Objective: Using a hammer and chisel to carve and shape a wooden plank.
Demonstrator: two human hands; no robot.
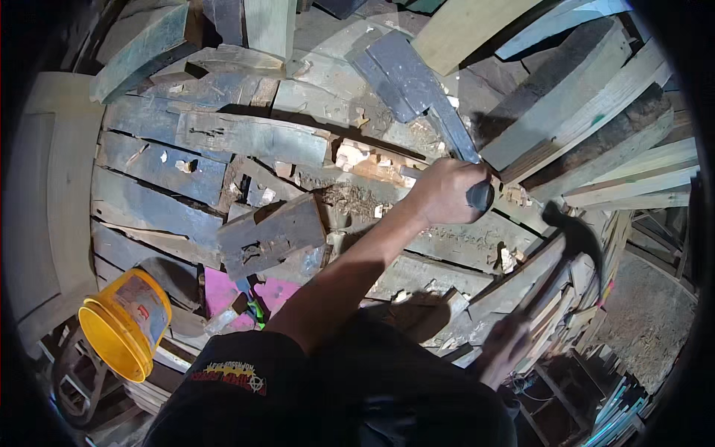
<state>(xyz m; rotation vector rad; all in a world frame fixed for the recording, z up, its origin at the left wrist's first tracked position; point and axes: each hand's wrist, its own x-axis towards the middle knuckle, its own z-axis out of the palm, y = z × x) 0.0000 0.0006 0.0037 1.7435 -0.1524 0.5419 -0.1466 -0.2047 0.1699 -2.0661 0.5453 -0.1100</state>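
Note:
My left hand [450, 192] is closed around a chisel [480, 197], its dark round butt facing up and to the right. A short grey bit of blade shows left of the fist, next to a long wooden piece [253, 138] with pale, freshly cut wood and chips at its right end. At the lower right, my right hand [508, 343] is wrapped around a claw hammer [577, 242]. The hammer's dark head is raised to the right of the chisel, apart from it. Hand and hammer handle are slightly blurred.
A dark metal piece with a narrow bar [406, 78] lies beyond my left hand. A loose wood block [272, 235] rests left of my forearm. A yellow bucket [123, 320] stands lower left, near a pink sheet [220, 290]. Thick timbers [551, 104] crowd the far right.

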